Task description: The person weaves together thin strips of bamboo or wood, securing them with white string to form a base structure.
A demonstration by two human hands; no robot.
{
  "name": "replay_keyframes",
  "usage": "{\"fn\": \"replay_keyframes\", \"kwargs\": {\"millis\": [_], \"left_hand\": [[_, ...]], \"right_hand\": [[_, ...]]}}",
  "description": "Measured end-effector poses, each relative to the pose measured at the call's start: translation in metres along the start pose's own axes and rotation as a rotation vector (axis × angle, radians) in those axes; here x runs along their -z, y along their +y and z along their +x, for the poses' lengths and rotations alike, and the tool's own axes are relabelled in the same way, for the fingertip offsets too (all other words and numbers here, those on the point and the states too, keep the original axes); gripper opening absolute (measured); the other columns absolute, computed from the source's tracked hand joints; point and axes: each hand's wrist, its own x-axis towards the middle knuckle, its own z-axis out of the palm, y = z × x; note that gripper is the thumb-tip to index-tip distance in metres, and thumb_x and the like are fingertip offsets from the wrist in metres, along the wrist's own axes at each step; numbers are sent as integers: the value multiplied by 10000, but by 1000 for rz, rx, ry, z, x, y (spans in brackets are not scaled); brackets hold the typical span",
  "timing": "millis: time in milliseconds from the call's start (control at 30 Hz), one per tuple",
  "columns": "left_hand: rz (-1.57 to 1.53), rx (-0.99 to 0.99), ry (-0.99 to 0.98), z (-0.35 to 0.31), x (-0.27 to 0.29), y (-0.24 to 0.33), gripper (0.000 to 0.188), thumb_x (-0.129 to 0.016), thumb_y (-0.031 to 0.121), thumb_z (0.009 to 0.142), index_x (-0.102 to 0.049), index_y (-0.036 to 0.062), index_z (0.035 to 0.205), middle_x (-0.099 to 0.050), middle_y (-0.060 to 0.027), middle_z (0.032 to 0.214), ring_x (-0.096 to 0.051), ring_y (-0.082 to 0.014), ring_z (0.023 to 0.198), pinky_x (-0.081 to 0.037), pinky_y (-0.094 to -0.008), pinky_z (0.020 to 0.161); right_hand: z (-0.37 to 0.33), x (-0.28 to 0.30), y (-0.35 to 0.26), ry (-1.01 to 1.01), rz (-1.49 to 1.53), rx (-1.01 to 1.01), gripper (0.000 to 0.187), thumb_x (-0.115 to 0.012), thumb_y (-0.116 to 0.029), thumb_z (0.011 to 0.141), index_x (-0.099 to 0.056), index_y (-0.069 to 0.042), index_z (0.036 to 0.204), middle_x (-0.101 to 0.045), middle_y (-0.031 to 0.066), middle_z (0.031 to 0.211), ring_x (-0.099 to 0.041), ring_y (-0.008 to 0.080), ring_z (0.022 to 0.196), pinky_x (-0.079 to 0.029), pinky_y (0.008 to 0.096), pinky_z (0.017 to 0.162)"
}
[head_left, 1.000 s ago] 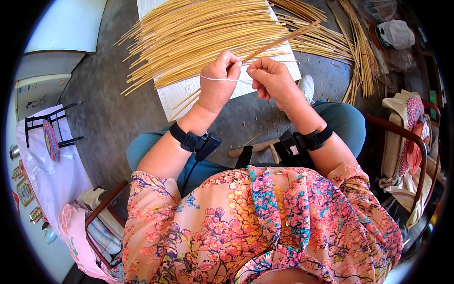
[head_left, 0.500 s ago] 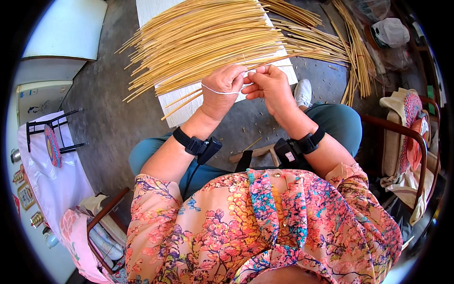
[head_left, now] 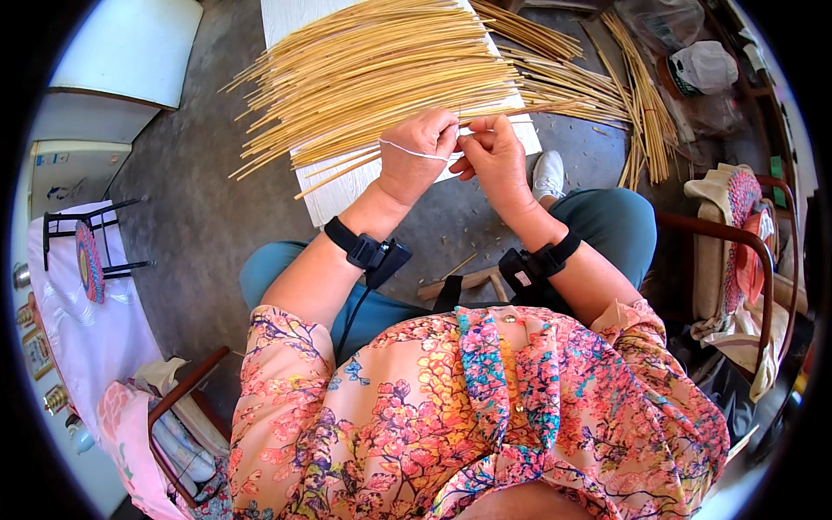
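A wide mat-like row of straw-coloured stalks (head_left: 390,74) lies across a white board (head_left: 322,201). At its near edge my left hand (head_left: 418,154) is closed, with a white string (head_left: 414,152) running across its back and into its fingers. Close beside it, my right hand (head_left: 498,160) pinches at the string between thumb and forefinger. A few stalks pass behind both hands. The fingertips cover the spot where string and stalks meet, so whether they are joined there cannot be seen.
More loose stalks (head_left: 568,82) lie right of the board, and a tied bundle (head_left: 654,121) lies farther right. Wooden-armed chairs flank me, one at the right (head_left: 724,230). A black-legged stool (head_left: 91,251) lies tipped on a pale cloth at left. Bits of stalk litter the floor.
My left hand has turned slightly and shifted a little up and right, the string still across it. The right hand keeps its pinch beside it. The whole view has shifted slightly.
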Motion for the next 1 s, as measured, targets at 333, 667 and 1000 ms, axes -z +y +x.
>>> {"fn": "replay_keyframes", "kwargs": {"millis": [333,667,1000], "left_hand": [[155,-309,-32,14,0,1,79,-645,39,688,-586,84,716,-574,-73,642,-581,-252,599,-451,-340,501],[209,-441,-196,16,16,10,52,-633,66,709,-588,90,701,-567,-84,622,-579,-266,596,-457,-351,509],[195,-202,-146,-5,23,-30,42,-613,102,727,-607,112,687,-618,-81,658,-601,-278,605,-465,-366,512]], "right_hand": [[6,15,-23,-112,77,-137,236,-457,-95,919,-532,-3,1123,-645,98,819,-653,172,635,-531,253,535],[3,17,-51,-48,-199,-199,197,-443,-149,920,-524,15,993,-645,133,743,-591,163,463,-435,243,361],[36,104,-58,184,453,57,122,-480,-131,921,-510,-15,946,-627,137,829,-598,159,611,-469,219,468]]}}
